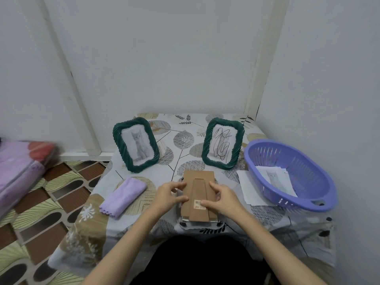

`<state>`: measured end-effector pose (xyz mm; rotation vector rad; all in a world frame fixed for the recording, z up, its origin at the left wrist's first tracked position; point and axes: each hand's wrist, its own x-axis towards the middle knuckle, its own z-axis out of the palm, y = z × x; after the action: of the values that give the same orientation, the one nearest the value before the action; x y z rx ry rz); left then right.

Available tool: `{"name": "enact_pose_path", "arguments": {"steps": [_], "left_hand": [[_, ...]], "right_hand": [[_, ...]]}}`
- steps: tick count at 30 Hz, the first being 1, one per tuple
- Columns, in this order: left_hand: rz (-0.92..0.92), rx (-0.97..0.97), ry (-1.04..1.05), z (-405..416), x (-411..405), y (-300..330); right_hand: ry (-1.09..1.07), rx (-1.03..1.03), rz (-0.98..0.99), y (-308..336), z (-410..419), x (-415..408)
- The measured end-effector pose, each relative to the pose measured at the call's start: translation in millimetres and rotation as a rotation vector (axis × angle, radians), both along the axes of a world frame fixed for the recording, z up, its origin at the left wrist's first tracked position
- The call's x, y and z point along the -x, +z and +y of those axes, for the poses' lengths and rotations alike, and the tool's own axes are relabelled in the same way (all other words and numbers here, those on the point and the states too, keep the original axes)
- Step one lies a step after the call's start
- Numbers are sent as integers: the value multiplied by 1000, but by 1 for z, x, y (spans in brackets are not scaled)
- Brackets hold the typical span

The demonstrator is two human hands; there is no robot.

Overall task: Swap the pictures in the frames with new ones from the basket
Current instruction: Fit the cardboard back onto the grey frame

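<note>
Three frames share the cloth-covered counter (185,140), whose leaf print in grey and tan hangs over the near edge. At three o'clock sits the oval lilac plastic basket (287,149), slotted along its wall, with the new pictures: a cat print (275,177) lies loose inside on white sheets, and another sheet (248,190) sits part under its rim, all within easy reach of the right side.

Toward eleven o'clock a green frame with a ribbed, rope-like border (135,145) stands tilted back, showing a grey kitten, so its swap looks done. Toward one o'clock its twin (223,142) stands the same way, holding a paper scrawled over in black, probably yet to be replaced.

At nine o'clock rests a folded lilac cleaning cloth (123,196), soft and napped, probably for wiping glass.

Dead centre, at six o'clock, the third frame (200,221) lies face down so its back can be worked. Its brown cardboard backing (198,194), flat and stiff with an easel strut and a barcode sticker, faces up. The left hand (170,196) pinches the board's left edge; the right hand (222,198) curls over its right edge, thumb pressing near the sticker. Each grip is narrow, closed on the backing, seemingly lifting or seating it.
</note>
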<state>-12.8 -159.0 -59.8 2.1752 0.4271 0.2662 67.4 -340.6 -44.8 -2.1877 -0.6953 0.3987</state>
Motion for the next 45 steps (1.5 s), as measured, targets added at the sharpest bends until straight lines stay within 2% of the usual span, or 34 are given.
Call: {"name": "enact_pose_path", "arguments": {"steps": [17, 33, 45], "left_hand": [[70, -244, -108, 3, 3, -10], [126, -257, -150, 3, 0, -18], [102, -212, -139, 1, 0, -25]], "right_hand": [[33, 143, -146, -12, -2, -1], [104, 281, -178, -11, -2, -8], [10, 163, -155, -19, 2, -3]]}}
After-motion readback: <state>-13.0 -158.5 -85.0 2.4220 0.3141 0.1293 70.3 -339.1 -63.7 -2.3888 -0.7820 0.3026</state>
